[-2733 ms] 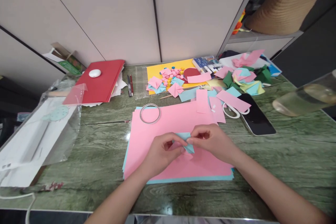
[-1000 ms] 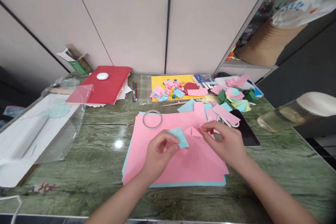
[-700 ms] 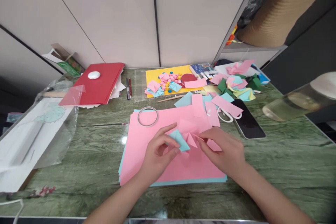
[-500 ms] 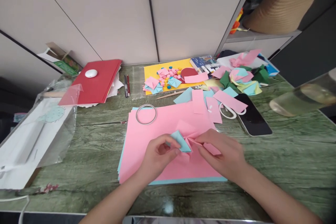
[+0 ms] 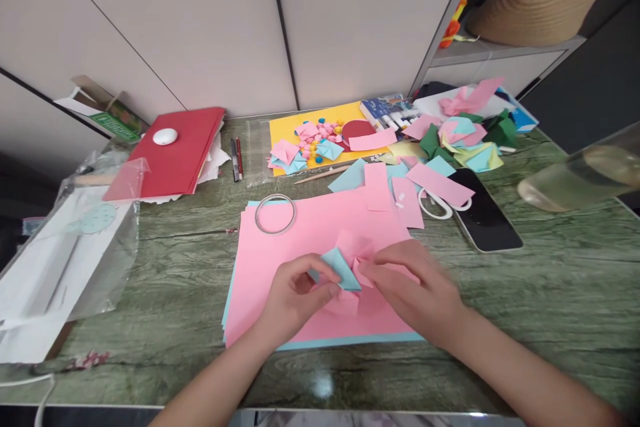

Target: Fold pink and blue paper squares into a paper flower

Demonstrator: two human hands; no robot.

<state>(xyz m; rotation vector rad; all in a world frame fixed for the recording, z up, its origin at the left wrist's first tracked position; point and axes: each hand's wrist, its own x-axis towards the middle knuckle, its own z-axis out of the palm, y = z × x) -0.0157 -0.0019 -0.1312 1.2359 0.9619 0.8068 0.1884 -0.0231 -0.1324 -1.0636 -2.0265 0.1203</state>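
Note:
My left hand (image 5: pixel 295 297) pinches a small folded blue paper piece (image 5: pixel 339 267) above a stack of pink sheets (image 5: pixel 300 247) lying on the green marble table (image 5: pixel 550 280). My right hand (image 5: pixel 415 290) is closed on a small folded pink paper piece (image 5: pixel 361 260) and holds it against the blue one. Both hands meet over the middle of the pink stack. The right hand's fingers are a little blurred.
A tape ring (image 5: pixel 275 213) lies on the stack's far left corner. Behind are pink and blue strips, white scissors (image 5: pixel 437 203), a black phone (image 5: pixel 487 217), a yellow sheet (image 5: pixel 300 127) with folded pieces, pens (image 5: pixel 236 159), a red folder (image 5: pixel 175 150), a plastic bag (image 5: pixel 65 247) left, a glass bottle (image 5: pixel 580 180) right.
My right hand let go of the blue piece, picked up a folded pink piece from the stack, and brought it back against the blue piece in my left hand.

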